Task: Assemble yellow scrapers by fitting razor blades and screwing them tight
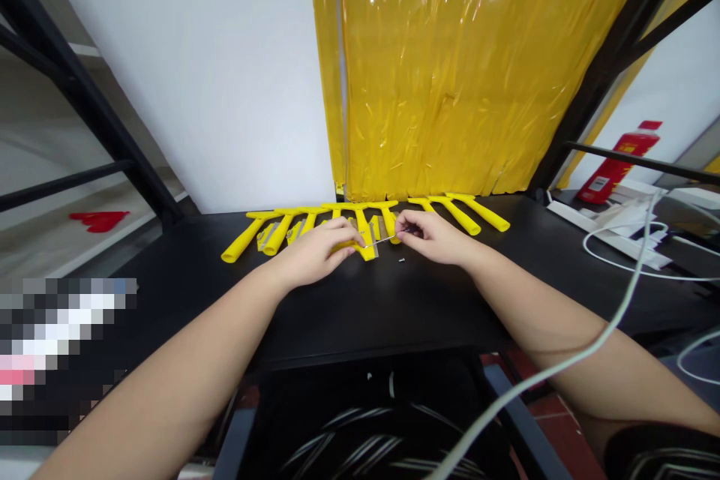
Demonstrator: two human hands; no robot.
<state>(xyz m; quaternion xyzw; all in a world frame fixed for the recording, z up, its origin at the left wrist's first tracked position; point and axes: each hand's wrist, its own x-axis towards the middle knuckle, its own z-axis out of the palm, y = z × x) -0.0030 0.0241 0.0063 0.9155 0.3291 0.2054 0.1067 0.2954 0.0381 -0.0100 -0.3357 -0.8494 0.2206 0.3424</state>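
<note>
Clock from the wearer's seat, 12 = dead ahead. Left hand at 12, fingers pinched on a yellow plastic part; right hand just right of 12, closed round a dark-handled driver with a thin metal shaft. Hands apart, shaft bridging the gap, tip at the left fingertips; exact contact too small to tell. Status: looks mid-job on that one part, my read. One small silver screw lies loose on the black tabletop, just my side of the right hand, so at least that screw isn't driven. Yellow T-shaped plastic handles with tubular grips fan along the back edge, 11 to 1. Flat yellow pieces with grey metal strips lie among them around 11 to 12, looking separate from the handles; I'd count those as left to do. Can't tell which handles, if any, are finished. Containers: red bottle with a red cap, between 1 and 2, tilted in view, cap on, contents can't be read. Pale shelf unit between 10 and 11 holds a red flat item, identity unclear.
</note>
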